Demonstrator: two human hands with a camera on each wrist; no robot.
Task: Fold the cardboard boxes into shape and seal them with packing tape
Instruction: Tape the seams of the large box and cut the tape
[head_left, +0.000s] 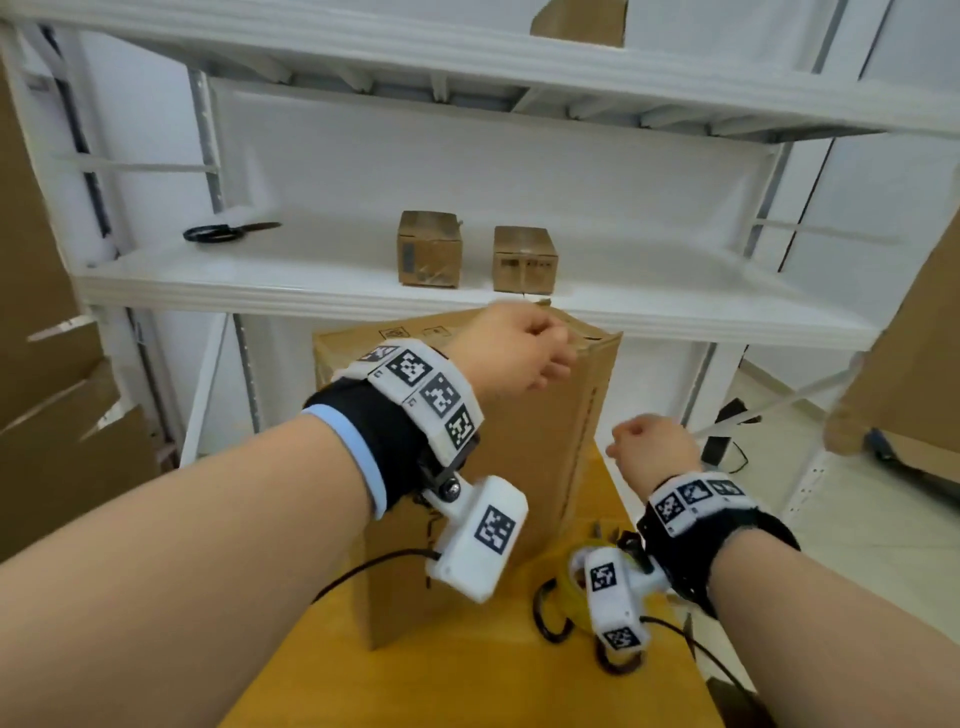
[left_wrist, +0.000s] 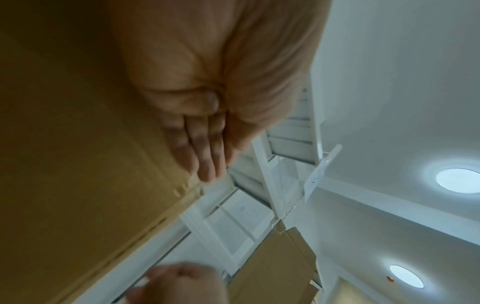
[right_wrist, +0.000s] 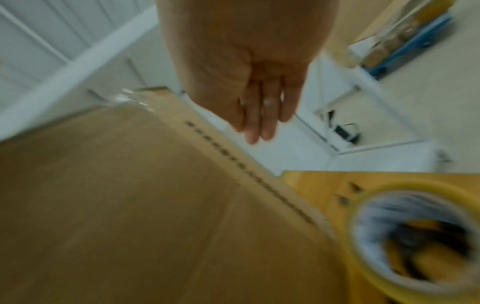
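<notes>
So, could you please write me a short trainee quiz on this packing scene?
1. True or false: the tape lies on the shelf.
2. How many small boxes stand on the shelf? A) one B) two C) three
3. Which hand is up at the top edge of the tall box?

Key: 1. False: it lies on the table, beside the tall box. 2. B. 3. The left hand.
</notes>
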